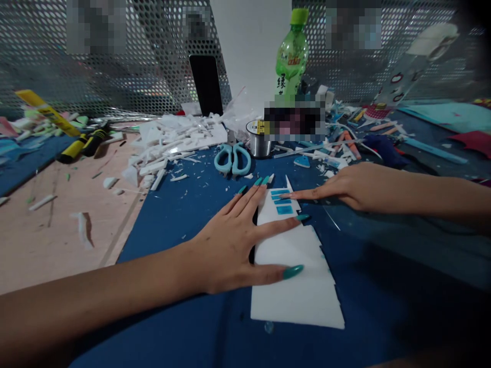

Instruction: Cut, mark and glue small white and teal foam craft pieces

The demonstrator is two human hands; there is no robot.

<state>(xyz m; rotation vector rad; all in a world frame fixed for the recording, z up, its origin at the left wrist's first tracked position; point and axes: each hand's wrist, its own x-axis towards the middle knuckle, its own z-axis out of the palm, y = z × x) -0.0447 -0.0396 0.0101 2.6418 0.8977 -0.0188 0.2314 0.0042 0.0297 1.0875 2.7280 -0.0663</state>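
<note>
A white tapered sheet, apparently foam board (291,276), lies on the blue mat with a notched right edge. Several small blue strips (284,210) sit near its narrow far end. My left hand (230,240) is spread open and flat, its thumb and index finger across the sheet and its other fingers along the left edge. From the right comes my right hand (345,189), index finger stretched out and its tip touching the blue strips. Its other fingers look curled under and are partly hidden; I see nothing held in it.
Light-blue scissors (232,160) and a wire spool (260,143) stand beyond the sheet. White scraps (180,135) pile at the back left, near a black phone (206,84). A green bottle (293,56), a spray bottle (414,66) and yellow-black tools (82,143) surround the area.
</note>
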